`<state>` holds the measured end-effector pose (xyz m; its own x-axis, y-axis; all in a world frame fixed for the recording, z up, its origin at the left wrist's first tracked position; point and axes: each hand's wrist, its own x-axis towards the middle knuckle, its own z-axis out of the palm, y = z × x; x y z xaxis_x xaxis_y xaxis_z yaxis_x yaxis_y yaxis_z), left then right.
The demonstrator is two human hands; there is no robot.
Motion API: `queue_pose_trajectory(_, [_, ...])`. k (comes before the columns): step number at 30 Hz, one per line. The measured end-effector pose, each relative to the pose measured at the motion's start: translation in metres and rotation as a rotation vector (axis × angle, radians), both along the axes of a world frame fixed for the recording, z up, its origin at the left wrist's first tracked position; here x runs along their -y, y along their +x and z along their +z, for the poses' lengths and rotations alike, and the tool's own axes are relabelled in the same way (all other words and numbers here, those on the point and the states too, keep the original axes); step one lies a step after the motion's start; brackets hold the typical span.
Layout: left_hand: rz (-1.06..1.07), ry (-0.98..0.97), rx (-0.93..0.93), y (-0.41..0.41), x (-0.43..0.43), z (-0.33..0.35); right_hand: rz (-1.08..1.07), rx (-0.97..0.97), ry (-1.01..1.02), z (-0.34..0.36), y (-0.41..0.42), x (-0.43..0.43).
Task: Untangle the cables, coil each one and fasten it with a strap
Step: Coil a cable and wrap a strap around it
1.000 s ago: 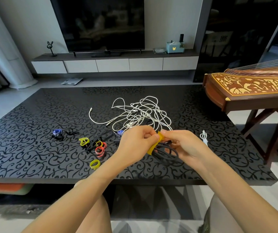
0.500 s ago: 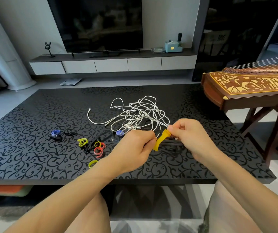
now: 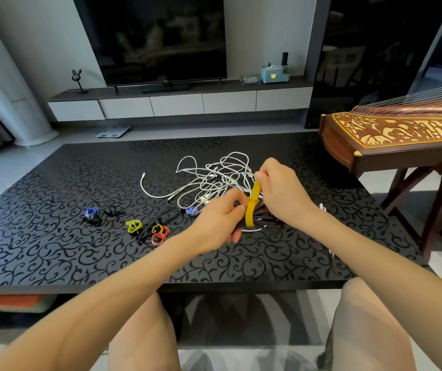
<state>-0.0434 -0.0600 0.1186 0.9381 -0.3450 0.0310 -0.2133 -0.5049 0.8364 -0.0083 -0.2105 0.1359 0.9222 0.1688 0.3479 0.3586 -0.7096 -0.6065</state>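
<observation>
The right hand's (image 3: 281, 194) fingers (image 3: 261, 174) are pinched together on the upper end of a yellow strap (image 3: 252, 207), which runs taut and nearly upright from them. The left hand's (image 3: 220, 220) fingers (image 3: 237, 203) are curled round a coiled dark cable (image 3: 266, 219), with thumb and forefinger closed against the strap where it wraps the coil. Coil and strap sit between the two hands, over the middle of the black patterned surface (image 3: 54, 236), somewhat toward its near edge.

Just behind the hands lies a loose tangle of white cables (image 3: 214, 178), one end trailing out toward the left edge. A blue strap (image 3: 191, 210) lies at the tangle's near side, close to the left hand. More loose straps lie further toward the left edge: a red one (image 3: 159, 236), a yellow-green one (image 3: 134, 226), a black one (image 3: 111, 210) and another blue one (image 3: 91, 212). A small white cable (image 3: 321, 207) shows beyond the right wrist, toward the right edge.

Off the far right corner stands a wooden zither (image 3: 402, 135) on a stand. A television (image 3: 155, 36) hangs above a low cabinet (image 3: 177, 104) on the far wall.
</observation>
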Motion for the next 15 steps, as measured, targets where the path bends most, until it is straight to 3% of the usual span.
queue_pose_trajectory(7, [-0.059,0.153,0.369,0.001,0.001,0.0,0.089,-0.163,-0.043,0.006,0.006,0.002])
queue_pose_trajectory(12, [-0.069,0.105,0.311,0.008,0.006,0.011,0.101,-0.189,-0.035,0.008,0.008,0.007])
queue_pose_trajectory(15, [-0.081,0.342,0.356,0.012,0.01,0.018,0.099,-0.189,-0.06,0.011,0.009,0.011])
